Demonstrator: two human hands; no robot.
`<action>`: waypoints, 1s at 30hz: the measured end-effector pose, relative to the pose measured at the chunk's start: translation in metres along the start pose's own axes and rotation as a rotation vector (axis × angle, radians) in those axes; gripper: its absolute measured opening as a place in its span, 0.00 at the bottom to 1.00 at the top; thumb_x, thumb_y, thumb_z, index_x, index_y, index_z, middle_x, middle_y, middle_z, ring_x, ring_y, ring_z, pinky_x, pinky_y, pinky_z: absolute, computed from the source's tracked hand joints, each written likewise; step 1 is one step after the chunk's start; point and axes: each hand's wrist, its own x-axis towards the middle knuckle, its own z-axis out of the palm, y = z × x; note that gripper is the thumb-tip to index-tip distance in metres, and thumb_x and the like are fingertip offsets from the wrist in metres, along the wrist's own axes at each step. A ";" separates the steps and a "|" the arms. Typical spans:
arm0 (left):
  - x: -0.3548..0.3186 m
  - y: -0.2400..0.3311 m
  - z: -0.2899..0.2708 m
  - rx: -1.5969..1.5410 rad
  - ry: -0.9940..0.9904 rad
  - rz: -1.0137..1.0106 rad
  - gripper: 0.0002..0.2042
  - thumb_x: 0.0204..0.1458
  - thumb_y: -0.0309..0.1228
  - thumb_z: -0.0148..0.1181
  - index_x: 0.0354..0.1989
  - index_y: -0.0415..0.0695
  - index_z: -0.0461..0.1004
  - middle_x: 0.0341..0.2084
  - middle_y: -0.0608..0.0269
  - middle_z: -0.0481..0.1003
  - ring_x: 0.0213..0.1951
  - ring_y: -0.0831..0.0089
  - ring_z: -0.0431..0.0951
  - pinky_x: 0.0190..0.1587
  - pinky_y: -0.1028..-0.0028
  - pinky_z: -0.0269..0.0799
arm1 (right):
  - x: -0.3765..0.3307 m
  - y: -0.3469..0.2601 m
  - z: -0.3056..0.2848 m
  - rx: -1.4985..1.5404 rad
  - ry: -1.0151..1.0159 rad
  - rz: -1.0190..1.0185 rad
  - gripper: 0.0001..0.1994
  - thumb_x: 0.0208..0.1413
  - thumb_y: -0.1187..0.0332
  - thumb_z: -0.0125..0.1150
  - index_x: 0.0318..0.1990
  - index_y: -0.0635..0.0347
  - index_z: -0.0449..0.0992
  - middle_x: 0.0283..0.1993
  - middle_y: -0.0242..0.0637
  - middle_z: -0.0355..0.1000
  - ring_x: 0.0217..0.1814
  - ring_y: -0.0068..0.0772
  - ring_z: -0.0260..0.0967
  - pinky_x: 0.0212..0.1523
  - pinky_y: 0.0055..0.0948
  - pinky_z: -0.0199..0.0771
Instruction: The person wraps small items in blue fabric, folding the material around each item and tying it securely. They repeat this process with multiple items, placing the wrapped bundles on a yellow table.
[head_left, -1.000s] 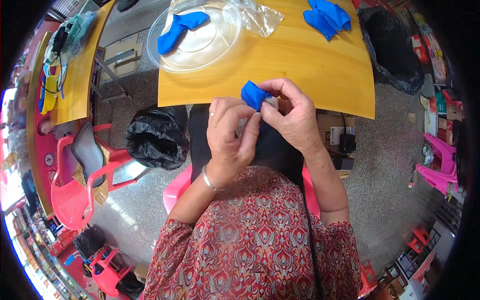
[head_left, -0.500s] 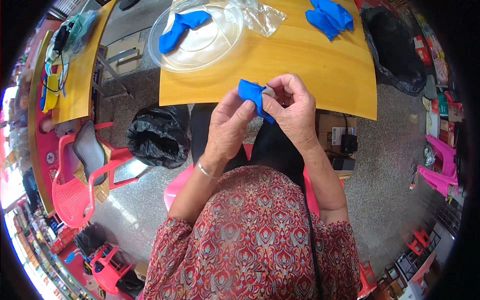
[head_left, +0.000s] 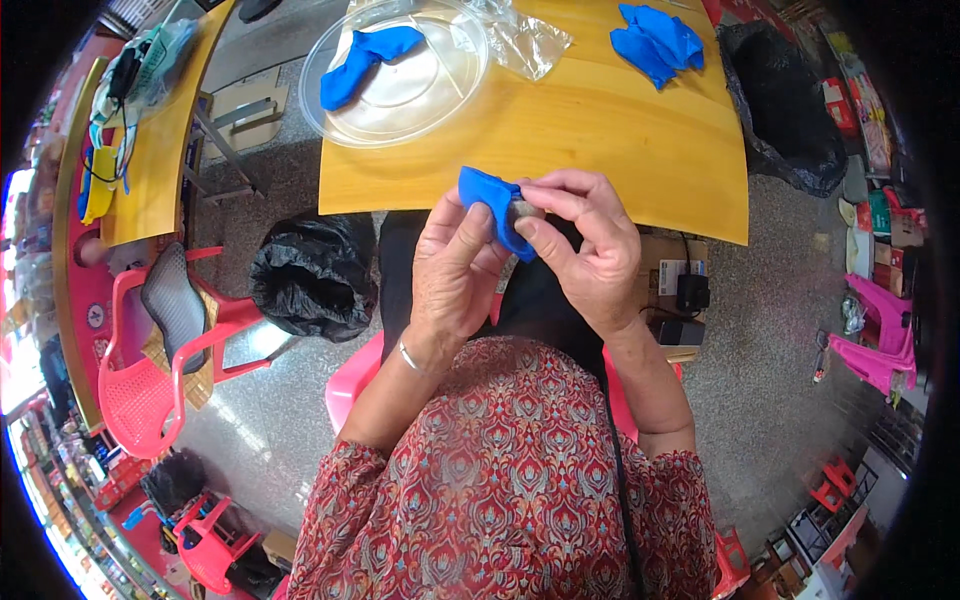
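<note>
A small piece of blue cloth (head_left: 486,192) is gripped between the thumb and fingers of my left hand (head_left: 450,275), just off the table's near edge, above my lap. My right hand (head_left: 597,250) pinches at the cloth's right side, its thumb below and its fingers above. Between these fingertips a small greyish lump (head_left: 523,209) shows against the blue; its kind cannot be made out. On the table, a blue cloth piece (head_left: 350,80) of bent, tube-like shape rests on a round clear plastic lid or tray (head_left: 420,125). More crumpled blue cloth (head_left: 657,45) lies at the far right.
The yellow wooden table (head_left: 560,140) also bears a clear plastic bag (head_left: 530,45). Black bin bags stand open at the left (head_left: 315,275) and right (head_left: 785,110). A red plastic chair (head_left: 150,370) is on the left, and a cardboard box (head_left: 660,262) sits under the table's right side.
Both hands have dropped slightly toward my lap. My right fingers have shifted their pinch and straightened over the top, and the grey lump shows lower beside the blue cloth.
</note>
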 end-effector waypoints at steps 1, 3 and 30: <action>0.000 0.001 0.002 -0.001 -0.013 0.006 0.14 0.58 0.28 0.60 0.51 0.41 0.69 0.48 0.53 0.75 0.49 0.65 0.77 0.52 0.65 0.75 | 0.001 -0.002 -0.001 -0.049 -0.001 -0.046 0.13 0.45 0.77 0.71 0.40 0.62 0.80 0.44 0.39 0.73 0.45 0.34 0.74 0.42 0.28 0.76; -0.001 0.002 0.006 -0.002 -0.037 0.018 0.14 0.58 0.28 0.59 0.51 0.41 0.69 0.49 0.50 0.74 0.50 0.63 0.77 0.52 0.65 0.75 | 0.000 -0.004 0.000 -0.077 -0.009 -0.122 0.13 0.43 0.77 0.72 0.39 0.61 0.80 0.45 0.38 0.73 0.46 0.35 0.73 0.43 0.29 0.75; -0.003 0.002 0.010 0.050 -0.022 -0.106 0.21 0.62 0.36 0.53 0.60 0.39 0.62 0.57 0.48 0.69 0.57 0.61 0.72 0.60 0.61 0.68 | 0.005 0.006 -0.016 -0.329 -0.316 -0.110 0.14 0.54 0.62 0.65 0.47 0.53 0.81 0.58 0.42 0.67 0.60 0.44 0.63 0.60 0.37 0.61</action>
